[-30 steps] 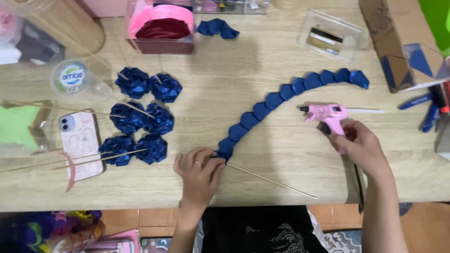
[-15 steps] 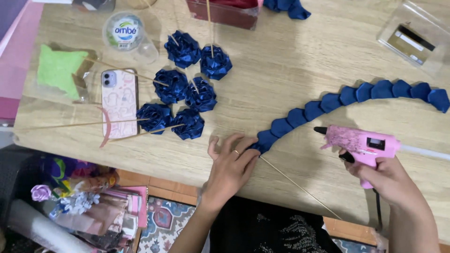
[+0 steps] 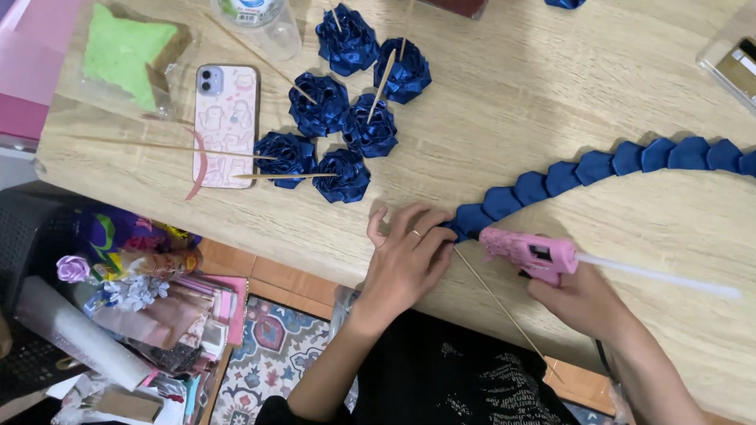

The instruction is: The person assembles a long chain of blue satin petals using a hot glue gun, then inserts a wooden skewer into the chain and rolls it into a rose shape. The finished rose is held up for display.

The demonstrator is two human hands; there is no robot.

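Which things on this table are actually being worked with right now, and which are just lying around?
In use:
left hand pressing the end of the blue petal strip
right hand holding the pink glue gun
thin wooden stick under the hands

Lying about:
six blue ribbon roses on sticks
phone
green star-shaped piece
clear plastic cup

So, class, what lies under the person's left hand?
The left hand presses the near end of the blue petal strip onto the wooden table. A thin stick runs out from beneath; its tip is covered.

The pink glue gun (image 3: 529,253) has moved up to the blue ribbon strip's (image 3: 598,169) end.
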